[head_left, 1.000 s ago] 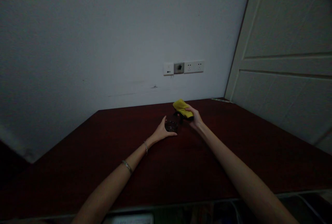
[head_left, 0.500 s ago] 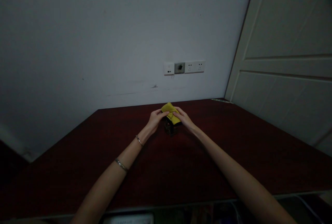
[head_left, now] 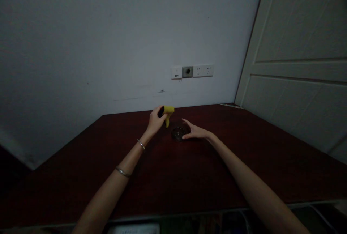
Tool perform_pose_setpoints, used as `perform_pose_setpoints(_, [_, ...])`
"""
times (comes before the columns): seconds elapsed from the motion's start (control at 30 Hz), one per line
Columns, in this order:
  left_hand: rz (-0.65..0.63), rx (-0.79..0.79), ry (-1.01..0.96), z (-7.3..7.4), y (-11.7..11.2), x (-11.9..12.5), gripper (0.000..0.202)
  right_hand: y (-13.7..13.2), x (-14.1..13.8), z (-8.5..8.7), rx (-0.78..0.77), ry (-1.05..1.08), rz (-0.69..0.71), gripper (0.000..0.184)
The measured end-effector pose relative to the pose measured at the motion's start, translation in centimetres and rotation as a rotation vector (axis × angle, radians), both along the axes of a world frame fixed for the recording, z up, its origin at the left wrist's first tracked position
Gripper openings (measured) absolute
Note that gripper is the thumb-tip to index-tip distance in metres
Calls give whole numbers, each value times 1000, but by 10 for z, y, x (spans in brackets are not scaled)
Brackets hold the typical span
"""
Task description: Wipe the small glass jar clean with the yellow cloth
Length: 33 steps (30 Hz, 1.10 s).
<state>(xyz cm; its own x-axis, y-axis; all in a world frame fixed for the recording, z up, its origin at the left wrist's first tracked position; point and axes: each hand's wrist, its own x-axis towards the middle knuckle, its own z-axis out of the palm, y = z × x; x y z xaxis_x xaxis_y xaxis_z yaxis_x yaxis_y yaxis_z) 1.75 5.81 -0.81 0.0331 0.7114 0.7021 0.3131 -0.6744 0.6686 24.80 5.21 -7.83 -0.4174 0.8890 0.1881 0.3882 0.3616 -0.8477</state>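
Observation:
A yellow cloth (head_left: 168,110) with a dark underside hangs folded from my left hand (head_left: 156,120), whose fingers are closed on it just above the tabletop. To the right of the cloth, a small round dark glass dish (head_left: 178,133), which looks like an ashtray, sits on the dark red table (head_left: 151,183). My right hand (head_left: 195,131) is at the dish's right side, thumb and fingers spread apart around that edge. The thumb is close to the near rim; whether it touches the glass I cannot tell.
Behind the table rises a pale wall with a row of sockets and switches (head_left: 192,71). A white panelled door (head_left: 298,67) borders the right side. Below the front edge, a shelf holds a pale flat object (head_left: 134,229) and dim items.
My right hand has let go of the cloth and moved down beside the glass dish. My left hand has carried the cloth to the left, uncovering the dish.

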Motion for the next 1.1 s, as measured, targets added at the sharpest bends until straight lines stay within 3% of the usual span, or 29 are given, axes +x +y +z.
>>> perform_pose_setpoints(0.1, [32, 176, 293, -7, -5, -2, 36, 2, -3, -13, -22, -27, 118, 121])
perform_pose_setpoints(0.4, [-93, 543, 804, -49, -5, -2, 36, 1, -13, -22, 38, 23, 95, 115])
perform_pose_setpoints(0.53, [-167, 507, 955, -55, -8, 2, 40, 2, -14, -24, 113, -19, 88, 102])
perform_pose_setpoints(0.73, [-229, 335, 1019, -50, -20, 8, 48, -2, -14, -21, 151, -69, 43, 79])
perform_pose_setpoints(0.93, [-241, 153, 981, -40, -17, 8, 38, -5, -15, -16, 130, -124, 23, 81])
perform_pose_setpoints(1.1, [-404, 234, 1024, -29, -7, 7, 37, -4, -15, -17, 168, -128, 17, 82])
